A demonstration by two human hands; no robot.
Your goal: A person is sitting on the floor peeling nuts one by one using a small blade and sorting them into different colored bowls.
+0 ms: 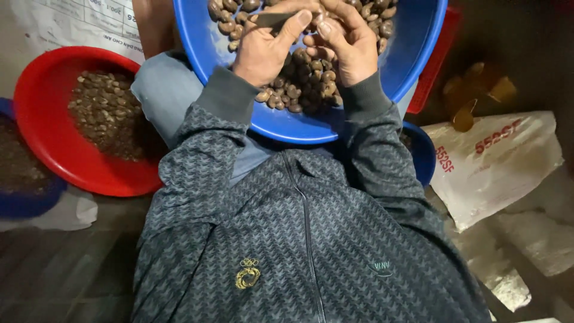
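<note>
Top centre: my left hand (263, 45) pinches a small blade (273, 19), right hand (345, 43) holds a nut (310, 40), both over blue basin (197, 42) of nuts. Red basin (36, 137) left.

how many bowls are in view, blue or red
4: a big blue bowl on the lap, a red bowl at left, a blue one at far left, and another blue one partly hidden under the right arm.
</note>
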